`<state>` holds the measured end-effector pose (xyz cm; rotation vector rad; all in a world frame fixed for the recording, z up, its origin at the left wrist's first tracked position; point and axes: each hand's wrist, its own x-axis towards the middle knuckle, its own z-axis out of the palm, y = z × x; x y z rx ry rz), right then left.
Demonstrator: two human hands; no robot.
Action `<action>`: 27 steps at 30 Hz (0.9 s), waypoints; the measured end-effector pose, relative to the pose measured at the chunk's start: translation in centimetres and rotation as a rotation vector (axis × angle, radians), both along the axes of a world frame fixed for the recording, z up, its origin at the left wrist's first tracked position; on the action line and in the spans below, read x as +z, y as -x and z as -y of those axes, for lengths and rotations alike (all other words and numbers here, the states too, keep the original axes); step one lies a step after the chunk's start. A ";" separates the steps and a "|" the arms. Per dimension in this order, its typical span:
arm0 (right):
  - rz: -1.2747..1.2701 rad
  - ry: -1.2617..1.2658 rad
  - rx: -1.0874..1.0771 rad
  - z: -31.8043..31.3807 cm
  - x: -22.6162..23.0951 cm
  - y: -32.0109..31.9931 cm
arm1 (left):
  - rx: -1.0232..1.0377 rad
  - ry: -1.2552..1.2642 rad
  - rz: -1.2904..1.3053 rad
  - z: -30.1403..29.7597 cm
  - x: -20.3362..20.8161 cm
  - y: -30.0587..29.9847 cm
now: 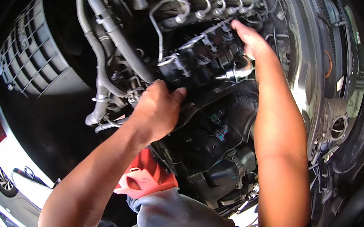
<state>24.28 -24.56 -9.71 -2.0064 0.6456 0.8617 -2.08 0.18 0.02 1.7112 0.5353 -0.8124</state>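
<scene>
A black ribbed plastic intake manifold (203, 59) lies tilted in the engine bay between my hands. My left hand (159, 107) is closed at its near left end, thumb pointing right; the curled fingers are partly hidden. My right hand (252, 40) grips the far right end, fingertips at its upper corner, with the rest of the grip turned away from view. Beside the right wrist, a shiny metal elbow pipe (242, 68) juts from the manifold's lower side. Just beyond the manifold are bent metal fuel lines (206, 7) fixed to the engine.
Grey hoses (118, 42) run down left of the manifold. A red plastic cover (146, 176) sits below my left forearm. Dark plastic parts and connectors (221, 132) fill the space between my forearms. The body edge (306, 81) borders the right side, near a round metal-rimmed opening (338, 127).
</scene>
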 end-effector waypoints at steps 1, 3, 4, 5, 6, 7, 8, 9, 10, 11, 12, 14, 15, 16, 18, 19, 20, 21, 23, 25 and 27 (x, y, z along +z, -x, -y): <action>-0.013 -0.006 0.004 0.0 0.1 0.0 | -0.014 -0.012 0.005 -0.1 0.0 0.1; -0.015 -0.018 -0.059 -0.6 0.7 0.1 | -0.036 -0.029 0.007 -0.1 0.0 -0.1; -0.073 -0.090 -0.033 -0.8 1.3 0.3 | -0.032 -0.019 0.004 -0.2 0.1 0.0; -0.110 -0.077 -0.080 -1.1 2.0 0.6 | -0.029 -0.008 0.007 -0.2 0.0 -0.2; -0.119 -0.083 -0.057 -1.3 2.7 0.9 | -0.025 0.004 -0.007 -0.2 0.0 -0.2; -0.106 -0.057 -0.052 -1.5 3.4 1.3 | -0.025 0.018 -0.019 -0.2 -0.1 -0.3; -0.034 -0.003 -0.053 -1.9 3.8 1.4 | -0.019 0.040 -0.055 -0.2 -0.2 -0.3; -0.002 -0.012 -0.061 -2.1 4.1 1.7 | -0.025 0.054 -0.051 -0.2 -0.3 -0.4; -0.008 -0.021 -0.072 -2.3 4.4 1.7 | -0.033 0.058 -0.062 -0.2 -0.4 -0.5; 0.017 -0.002 -0.058 -2.2 4.5 1.8 | -0.036 0.063 -0.068 -0.2 -0.5 -0.6; 0.011 0.018 -0.056 -2.3 4.4 1.7 | -0.043 0.074 -0.023 -0.4 -0.5 -0.5; -0.045 -0.044 -0.050 -2.0 4.1 1.4 | -0.113 0.073 0.022 -0.7 -0.6 -0.5; -0.079 -0.057 -0.037 -1.8 3.8 1.3 | -0.142 0.071 0.044 -0.8 -0.7 -0.5; -0.105 -0.059 -0.027 -1.6 3.6 1.2 | -0.108 0.049 0.055 -0.8 -0.6 -0.3; -0.099 -0.055 -0.055 -1.4 3.3 0.9 | -0.115 0.013 0.087 -0.9 -0.5 -0.1; -0.111 -0.067 -0.036 -1.4 3.2 0.8 | -0.133 0.006 0.105 -0.9 -0.5 -0.2; -0.119 -0.065 -0.053 -1.4 3.2 0.8 | -0.103 -0.033 0.096 -0.9 -0.4 -0.1; -0.140 -0.053 -0.084 -1.5 3.2 0.7 | -0.091 -0.054 0.092 -0.9 -0.4 -0.2; -0.121 -0.054 -0.059 -1.6 3.3 0.8 | -0.067 -0.100 0.066 -0.7 -0.4 -0.2; -0.134 -0.045 -0.067 -1.7 3.6 0.9 | -0.045 -0.107 0.070 -0.7 -0.4 -0.1; -0.193 -0.064 -0.099 -1.8 3.8 1.0 | -0.033 -0.111 0.104 -0.8 -0.4 -0.2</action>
